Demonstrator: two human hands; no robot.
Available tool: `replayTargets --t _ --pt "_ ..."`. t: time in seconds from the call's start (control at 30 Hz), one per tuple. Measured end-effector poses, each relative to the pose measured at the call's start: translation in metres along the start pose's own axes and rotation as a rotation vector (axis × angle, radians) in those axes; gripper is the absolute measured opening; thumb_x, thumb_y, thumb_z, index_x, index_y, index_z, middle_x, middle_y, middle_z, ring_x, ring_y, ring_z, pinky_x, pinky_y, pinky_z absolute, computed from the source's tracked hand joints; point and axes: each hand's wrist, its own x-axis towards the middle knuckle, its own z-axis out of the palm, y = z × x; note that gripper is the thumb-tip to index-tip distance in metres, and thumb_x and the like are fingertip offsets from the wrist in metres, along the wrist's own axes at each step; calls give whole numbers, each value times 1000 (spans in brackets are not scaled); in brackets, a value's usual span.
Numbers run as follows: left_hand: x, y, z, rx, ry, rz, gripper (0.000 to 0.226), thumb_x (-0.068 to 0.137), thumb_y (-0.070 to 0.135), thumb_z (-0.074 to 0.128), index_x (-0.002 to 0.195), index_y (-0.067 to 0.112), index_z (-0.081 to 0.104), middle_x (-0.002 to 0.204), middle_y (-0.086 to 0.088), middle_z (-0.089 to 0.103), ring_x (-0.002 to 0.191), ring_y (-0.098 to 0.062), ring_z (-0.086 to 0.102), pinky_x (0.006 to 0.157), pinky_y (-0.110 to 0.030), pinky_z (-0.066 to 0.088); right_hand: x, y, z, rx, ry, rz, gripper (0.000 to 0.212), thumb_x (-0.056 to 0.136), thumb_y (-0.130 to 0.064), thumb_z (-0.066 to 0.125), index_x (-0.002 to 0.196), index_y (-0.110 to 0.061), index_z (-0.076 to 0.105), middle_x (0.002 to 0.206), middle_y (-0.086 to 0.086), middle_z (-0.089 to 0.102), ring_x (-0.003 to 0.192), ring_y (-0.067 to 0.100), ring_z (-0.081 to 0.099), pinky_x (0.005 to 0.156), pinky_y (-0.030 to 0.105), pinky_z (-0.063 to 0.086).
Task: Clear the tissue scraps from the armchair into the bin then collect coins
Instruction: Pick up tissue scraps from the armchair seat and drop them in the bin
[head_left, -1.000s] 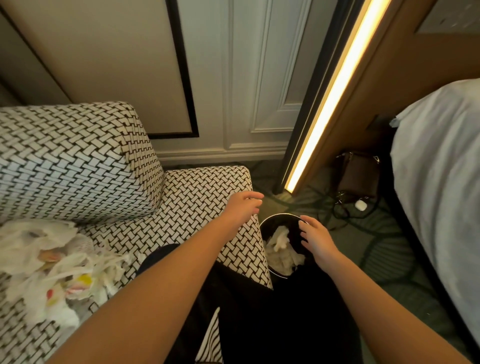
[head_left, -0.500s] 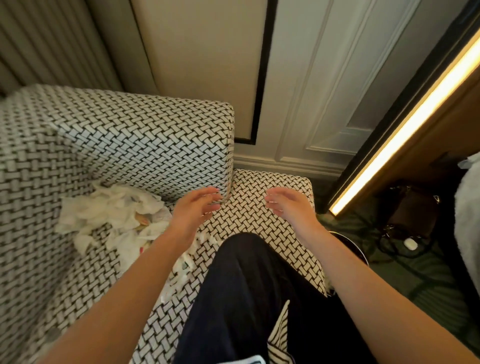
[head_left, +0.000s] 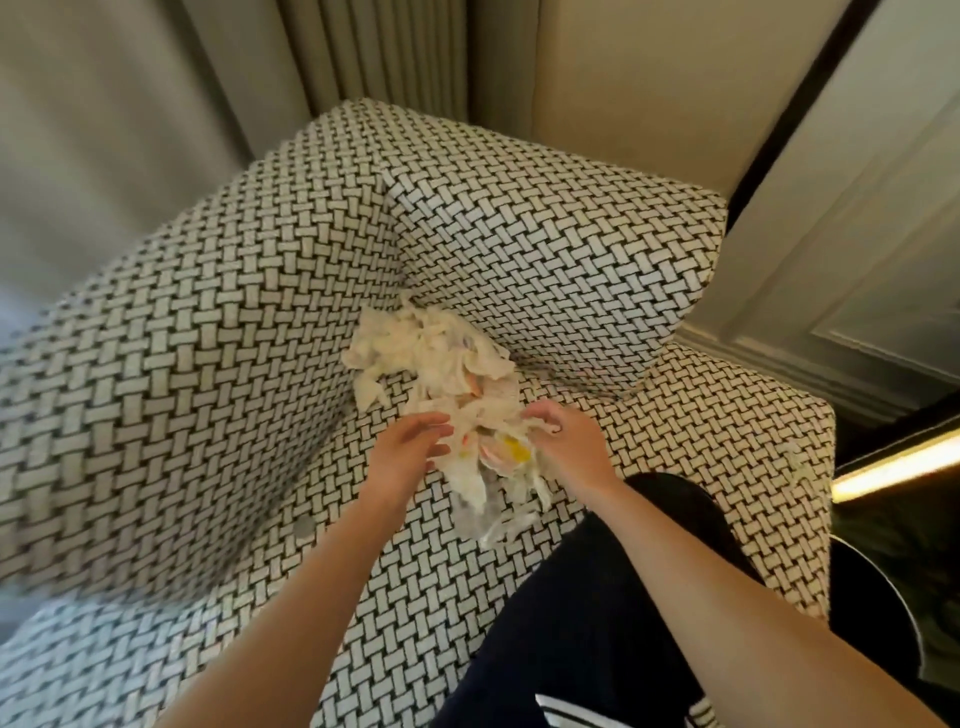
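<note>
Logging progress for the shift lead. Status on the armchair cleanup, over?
Left hand flat against tissue scraps, right hand curled into them. Scraps heaped on armchair seat. Bin to the right, past the person's knee.

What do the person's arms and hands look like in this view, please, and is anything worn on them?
The left forearm and right forearm are bare to the frame's edge, with no sleeve in view. The left hand and right hand are ungloved, and no watch, bracelet or ring shows on either.
</note>
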Motion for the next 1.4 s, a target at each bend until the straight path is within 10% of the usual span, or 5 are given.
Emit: replayTargets --t 0.3,0.6,1.0,1.27,1.4 --pt "2 -17 1 -45 83 -55 14 92 6 53 95 12 66 98 -5 67 79 -14 62 71 -20 50 -1 23 23 -741 -418 -144 53 96 -30 46 145 -41 28 159 -1 9 146 29 3 117 51 7" --pt "12 -25 13 149 284 47 26 86 9 59 111 16 58 119 1 56 102 -14 52 81 -26 39 -4 16 11 -125 -66 -53 29 90 -15 59 119 -16 64 114 -4 65 98 4 57 79 10 40" --pt "22 -26 32 526 -53 212 45 80 17 70 123 25 58 134 -1 49 127 -19 41 106 -32 33 -8 10 2 269 47 67 8 91 -13 56 90 -16 63 87 5 64 79 20 57 70 29 45" --pt "16 -31 30 537 -67 155 13 87 14 65 98 9 66 95 1 60 88 -11 54 52 -11 44 -10 5 -3 306 64 91 11 96 -17 50 101 -15 60 92 6 64 74 23 57 63 28 48" --pt "18 -31 20 538 -21 161 8 90 20 60 96 14 60 92 1 62 87 -14 57 64 -16 40 -9 5 -7 421 83 193 15 93 -17 54 103 -13 64 98 3 68 85 20 64 77 34 54"
